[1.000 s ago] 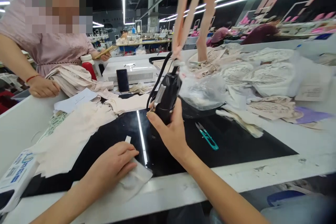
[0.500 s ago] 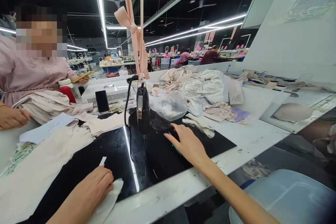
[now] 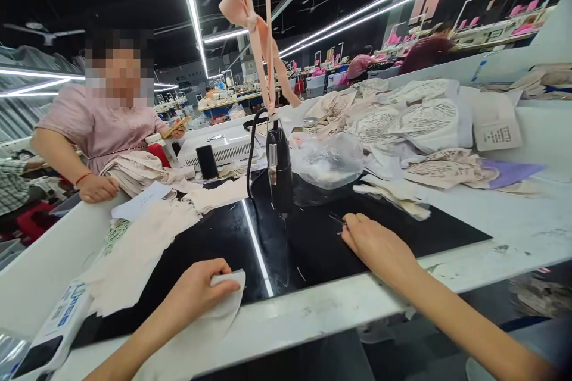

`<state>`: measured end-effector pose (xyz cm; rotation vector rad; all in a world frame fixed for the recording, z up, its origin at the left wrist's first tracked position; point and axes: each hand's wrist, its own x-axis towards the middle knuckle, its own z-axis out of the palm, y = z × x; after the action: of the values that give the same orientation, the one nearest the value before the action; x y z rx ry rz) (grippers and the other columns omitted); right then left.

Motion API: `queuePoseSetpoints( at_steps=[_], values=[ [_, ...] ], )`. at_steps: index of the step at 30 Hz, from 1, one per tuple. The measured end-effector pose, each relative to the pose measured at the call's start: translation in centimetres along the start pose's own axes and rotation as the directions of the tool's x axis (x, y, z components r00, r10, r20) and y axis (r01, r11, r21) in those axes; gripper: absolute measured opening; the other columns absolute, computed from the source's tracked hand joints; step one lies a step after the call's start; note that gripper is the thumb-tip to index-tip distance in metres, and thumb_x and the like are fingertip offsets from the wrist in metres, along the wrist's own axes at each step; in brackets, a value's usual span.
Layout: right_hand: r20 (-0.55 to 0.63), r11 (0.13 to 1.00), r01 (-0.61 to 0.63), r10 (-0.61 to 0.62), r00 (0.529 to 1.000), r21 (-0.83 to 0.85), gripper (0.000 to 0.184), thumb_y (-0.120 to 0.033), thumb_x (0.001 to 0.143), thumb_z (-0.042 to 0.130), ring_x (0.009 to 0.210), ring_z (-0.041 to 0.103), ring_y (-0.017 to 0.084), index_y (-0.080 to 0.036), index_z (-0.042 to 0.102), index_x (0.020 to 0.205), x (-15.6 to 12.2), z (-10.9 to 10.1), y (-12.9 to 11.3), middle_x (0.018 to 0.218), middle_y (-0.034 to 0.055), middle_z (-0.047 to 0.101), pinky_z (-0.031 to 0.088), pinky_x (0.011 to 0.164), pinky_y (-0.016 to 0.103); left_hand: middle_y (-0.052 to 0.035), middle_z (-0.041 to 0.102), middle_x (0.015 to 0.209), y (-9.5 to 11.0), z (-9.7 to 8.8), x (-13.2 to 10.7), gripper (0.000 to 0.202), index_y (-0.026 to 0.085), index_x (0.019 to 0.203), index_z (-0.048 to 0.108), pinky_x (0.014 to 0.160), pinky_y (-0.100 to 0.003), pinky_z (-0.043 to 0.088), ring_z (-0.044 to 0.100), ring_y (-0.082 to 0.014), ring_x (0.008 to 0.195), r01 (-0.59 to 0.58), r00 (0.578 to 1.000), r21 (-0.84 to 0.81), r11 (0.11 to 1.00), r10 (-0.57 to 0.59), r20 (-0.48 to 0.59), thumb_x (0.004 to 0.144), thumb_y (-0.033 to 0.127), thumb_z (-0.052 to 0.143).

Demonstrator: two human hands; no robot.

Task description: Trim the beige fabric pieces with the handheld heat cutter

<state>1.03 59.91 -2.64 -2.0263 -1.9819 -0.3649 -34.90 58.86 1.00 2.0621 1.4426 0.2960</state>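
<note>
My left hand (image 3: 199, 289) pinches a pale, thin fabric piece (image 3: 230, 303) between thumb and fingers at the front edge of the glossy black board (image 3: 214, 244). The fabric hangs partly over the white table edge. Over the board's right part, my right hand (image 3: 379, 244) is closed around a small tool with two thin dark prongs (image 3: 336, 218). Its grip is hidden in my fingers, so whether it is tweezers or snips I cannot tell. Between my hands a black handheld power tool (image 3: 279, 172) hangs tip down from a pink fabric strap (image 3: 259, 30).
Cream fabric (image 3: 134, 256) covers the board's left side. Behind my right hand are a clear plastic bag (image 3: 328, 161) and a heap of lace-patterned pieces (image 3: 420, 119). A phone (image 3: 208, 162) leans against a white box (image 3: 223, 152). Across the table stands a person (image 3: 107, 131).
My view has turned left and tilted. My right hand has gone from spread fingers to a closed grip on the two-pronged tool. My left hand now lifts the fabric piece in a pinch.
</note>
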Motion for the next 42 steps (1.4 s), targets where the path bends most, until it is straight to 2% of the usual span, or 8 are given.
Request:
queuePoseSetpoints(
  at_steps=[5,8,11,14,17,21,30,42],
  values=[
    [-0.009,0.944,-0.022,0.027,1.000,0.330,0.020,-0.027,0.097,0.035,0.061,0.064,0.021,-0.024,0.042,0.079,-1.0,-0.9,0.5,0.072,0.0053,0.064,0.045,0.058,0.031,0.0027,0.054,0.071,0.5,0.2,-0.1,0.037,0.016,0.080,0.067,0.061,-0.024,0.030,0.043,-0.0126,0.065,0.079,0.994,-0.418,0.905,-0.041,0.100,0.075,0.053,0.071],
    [0.014,0.674,-0.041,0.045,0.999,0.738,0.027,-0.039,0.099,0.034,0.052,0.059,0.017,-0.025,0.046,0.079,-2.4,-2.3,-0.8,0.061,-0.0008,0.062,0.048,0.057,0.030,0.0043,0.050,0.067,0.8,0.3,-0.3,0.047,0.015,0.087,0.071,0.059,-0.023,0.027,0.037,-0.0100,0.061,0.165,0.979,-0.577,0.800,-0.062,0.194,0.069,0.058,0.078],
    [0.053,0.456,-0.059,0.026,0.998,0.888,0.032,-0.051,0.096,0.046,0.042,0.048,0.013,-0.023,0.062,0.095,-4.2,-3.5,-3.0,0.052,-0.0048,0.054,0.042,0.045,0.026,0.0050,0.047,0.064,1.0,0.6,-0.4,0.053,0.014,0.089,0.074,0.058,-0.022,0.026,0.033,-0.0090,0.060,0.207,0.970,-0.639,0.741,-0.068,0.235,0.068,0.063,0.080],
    [0.105,0.336,-0.090,-0.026,0.994,0.937,0.039,-0.055,0.092,0.055,0.057,0.063,0.018,-0.025,0.071,0.110,-5.8,-4.0,-5.3,0.070,0.0030,0.070,0.051,0.048,0.026,0.0034,0.054,0.065,1.1,1.0,-0.3,0.060,0.016,0.096,0.077,0.063,-0.023,0.034,0.040,-0.0108,0.063,0.226,0.969,-0.658,0.718,-0.094,0.230,0.068,0.068,0.078],
    [0.164,0.346,-0.107,-0.138,0.977,0.932,0.040,-0.058,0.092,0.054,0.095,0.073,0.027,-0.032,0.075,0.115,-6.7,-4.1,-7.2,0.104,0.0077,0.078,0.062,0.080,0.037,-0.0003,0.066,0.077,1.1,1.2,-0.2,0.064,0.019,0.107,0.078,0.079,-0.028,0.043,0.053,-0.0167,0.077,0.234,0.968,-0.672,0.703,-0.105,0.227,0.067,0.069,0.078],
    [0.277,0.323,-0.193,-0.236,0.932,0.926,0.045,-0.060,0.095,0.044,0.121,0.065,0.030,-0.036,0.069,0.125,-7.0,-3.9,-8.7,0.126,0.0063,0.071,0.051,0.106,0.049,-0.0026,0.073,0.093,1.2,1.3,-0.3,0.061,0.022,0.109,0.078,0.094,-0.034,0.042,0.059,-0.0223,0.094,0.216,0.970,-0.668,0.713,-0.079,0.229,0.070,0.068,0.076],
    [0.392,0.472,-0.204,-0.344,0.853,0.858,0.044,-0.057,0.100,0.040,0.102,0.067,0.022,-0.032,0.066,0.125,-5.8,-4.6,-9.4,0.111,0.0039,0.071,0.054,0.089,0.033,-0.0034,0.074,0.086,1.7,0.8,-0.2,0.049,0.019,0.095,0.082,0.080,-0.029,0.043,0.059,-0.0197,0.083,0.189,0.965,-0.603,0.775,-0.032,0.260,0.074,0.063,0.075],
    [0.430,0.461,-0.216,-0.431,0.794,0.861,0.044,-0.055,0.102,0.038,0.102,0.064,0.021,-0.030,0.064,0.127,-5.5,-4.1,-11.0,0.112,0.0031,0.070,0.046,0.094,0.034,-0.0056,0.075,0.084,1.6,0.9,0.0,0.038,0.015,0.087,0.081,0.077,-0.027,0.043,0.059,-0.0187,0.079,0.079,0.965,-0.585,0.807,0.084,0.247,0.081,0.051,0.071]
  ],
)
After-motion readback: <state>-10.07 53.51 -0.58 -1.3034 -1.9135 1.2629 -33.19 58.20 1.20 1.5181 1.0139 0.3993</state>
